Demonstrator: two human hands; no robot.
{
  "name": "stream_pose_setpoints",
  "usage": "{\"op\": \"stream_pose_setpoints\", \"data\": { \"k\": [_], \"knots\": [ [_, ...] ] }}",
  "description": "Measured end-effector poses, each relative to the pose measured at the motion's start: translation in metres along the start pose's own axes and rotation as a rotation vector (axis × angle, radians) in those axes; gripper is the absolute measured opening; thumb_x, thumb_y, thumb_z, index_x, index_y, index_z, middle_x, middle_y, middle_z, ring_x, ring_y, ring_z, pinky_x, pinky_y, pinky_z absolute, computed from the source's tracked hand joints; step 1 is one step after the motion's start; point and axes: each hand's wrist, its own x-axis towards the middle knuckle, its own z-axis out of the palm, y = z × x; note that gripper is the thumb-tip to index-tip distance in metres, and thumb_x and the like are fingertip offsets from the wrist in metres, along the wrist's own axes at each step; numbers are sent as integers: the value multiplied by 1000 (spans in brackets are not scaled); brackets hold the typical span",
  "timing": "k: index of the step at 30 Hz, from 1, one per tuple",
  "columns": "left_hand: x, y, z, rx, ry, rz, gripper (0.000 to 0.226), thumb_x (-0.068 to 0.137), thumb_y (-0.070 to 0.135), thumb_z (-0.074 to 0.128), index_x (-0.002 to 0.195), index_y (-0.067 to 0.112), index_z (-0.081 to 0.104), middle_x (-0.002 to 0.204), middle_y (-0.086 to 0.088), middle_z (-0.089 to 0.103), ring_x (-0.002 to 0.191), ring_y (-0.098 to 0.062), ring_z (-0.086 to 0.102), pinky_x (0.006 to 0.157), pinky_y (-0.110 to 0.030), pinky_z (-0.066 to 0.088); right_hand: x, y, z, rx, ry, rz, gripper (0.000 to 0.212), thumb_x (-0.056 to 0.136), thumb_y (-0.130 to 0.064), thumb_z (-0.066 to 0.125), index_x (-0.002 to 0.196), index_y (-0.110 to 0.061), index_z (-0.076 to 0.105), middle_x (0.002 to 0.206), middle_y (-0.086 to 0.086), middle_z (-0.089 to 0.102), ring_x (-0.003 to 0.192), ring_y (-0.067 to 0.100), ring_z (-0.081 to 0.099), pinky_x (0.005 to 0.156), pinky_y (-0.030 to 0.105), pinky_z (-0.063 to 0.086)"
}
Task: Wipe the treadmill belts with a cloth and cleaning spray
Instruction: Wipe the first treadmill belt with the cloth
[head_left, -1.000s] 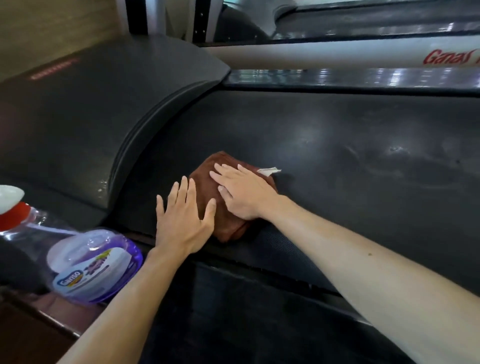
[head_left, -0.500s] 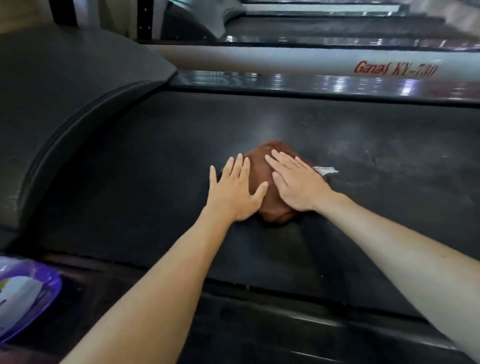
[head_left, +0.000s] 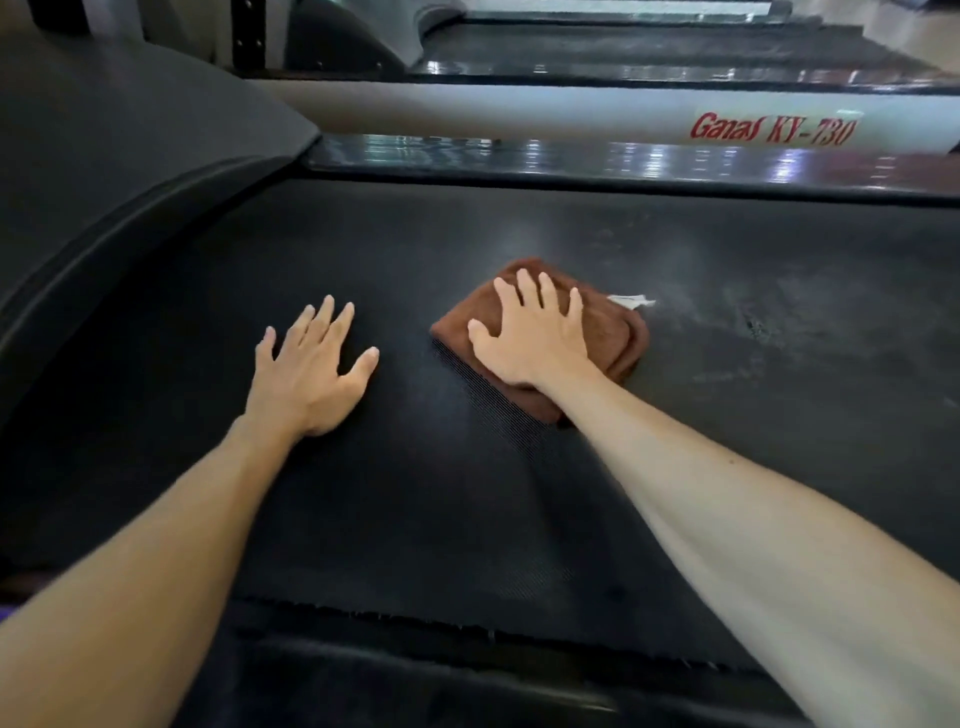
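Right hand (head_left: 535, 338) lay flat, palm down, on top of the brown cloth (head_left: 613, 332), fingers straight and slightly spread, thumb out to the side; it pressed the cloth rather than gripped it. Left hand (head_left: 311, 371) also lay flat and palm down, fingers spread and straight, resting directly on the belt (head_left: 389, 509) and holding nothing. The two hands were apart, with a strip of bare belt between them; the left hand did not touch the cloth.

The cloth was folded into a rough square pad, lying on the belt near its middle, with a small white tag (head_left: 631, 300) sticking out from its far right corner. Both forearms reached in from the near edge of the view, bare.

The belt was black and finely textured; right of the cloth its surface showed paler, smeared grey patches (head_left: 748, 322). The near edge of the belt looked frayed and uneven. To the left, a curved black motor cover (head_left: 130, 156) rose above the belt. Beyond the belt's far edge ran a glossy dark side rail (head_left: 571, 156), and behind it a white frame panel (head_left: 519, 111) of the next treadmill, printed in red "Ganas KY-730". A further belt (head_left: 649, 52) was visible behind that, blurred. The spray bottle could not be made out.
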Motion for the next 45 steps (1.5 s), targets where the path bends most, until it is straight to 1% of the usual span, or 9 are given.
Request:
{"op": "stream_pose_setpoints", "data": {
  "k": [4, 9, 12, 18, 24, 31, 37, 43, 45],
  "knots": [
    [-1, 0, -1, -3, 22, -4, 72, 100, 64, 24, 163, 34, 6, 171, 10, -4, 157, -11, -5, 127, -48, 1, -42, 1, 3, 31, -9, -199, 74, 97, -69, 32, 162, -35, 22, 174, -4, 2, 160, 26, -9, 125, 58, -11],
    [-2, 0, 0, -3, 38, 6, 73, 99, 64, 21, 163, 34, 4, 171, 11, -5, 157, -11, -6, 127, -48, 1, -35, 39, -2, -42, 16, 144, 84, 90, -83, 26, 162, -40, 16, 174, 1, -4, 159, 34, -8, 126, 58, -7],
    [-1, 0, -1, -2, 39, 3, 73, 99, 64, 22, 163, 34, 6, 171, 11, -3, 157, -12, -5, 127, -49, 2, 23, 32, -10, -55, -19, 201, 85, 93, -82, 21, 165, -37, 12, 175, 4, -3, 159, 36, -6, 125, 61, -6],
    [0, -1, -1, 1, 42, 9, 74, 98, 65, 22, 163, 34, 7, 171, 11, -2, 157, -12, -4, 127, -49, 3, -30, 19, -1, -70, -26, -199, 83, 88, -83, 19, 162, -47, 12, 174, -6, 1, 160, 26, -3, 127, 53, -4],
    [0, 0, -1, 7, 50, 3, 73, 98, 65, 22, 163, 34, 6, 171, 10, -2, 157, -13, -4, 127, -49, 4, 16, 52, -11, -72, 6, 236, 85, 90, -84, 19, 164, -43, 13, 174, 2, 2, 159, 34, 0, 126, 57, -3],
    [0, 0, -1, 3, 63, 5, 73, 98, 64, 23, 163, 35, 8, 171, 11, 0, 157, -12, -3, 127, -48, 5, -19, 25, -2, -57, 11, -189, 82, 87, -85, 21, 161, -50, 17, 174, -6, 7, 160, 24, 2, 128, 50, -1],
    [0, 0, 0, -6, 69, 3, 72, 100, 64, 26, 163, 34, 9, 171, 10, 1, 157, -13, -2, 127, -49, 4, 25, 52, -11, -63, 11, 207, 84, 90, -85, 23, 163, -44, 15, 174, 2, 4, 159, 34, 3, 127, 56, 0],
    [0, 1, 0, -5, 66, -1, 72, 99, 63, 26, 163, 34, 10, 171, 11, 1, 157, -12, -2, 127, -48, 4, 15, 25, -10, -85, -79, -256, 85, 84, -87, 20, 161, -52, 13, 174, -6, 4, 160, 25, 1, 128, 53, -1],
    [0, 0, 0, -12, 62, 2, 72, 99, 64, 26, 163, 34, 10, 171, 11, 1, 157, -12, -2, 127, -48, 3, -18, 34, -3, -63, -24, -260, 88, 79, -88, 15, 160, -54, 14, 173, -9, 7, 159, 22, 3, 128, 49, 0]
  ]
}}
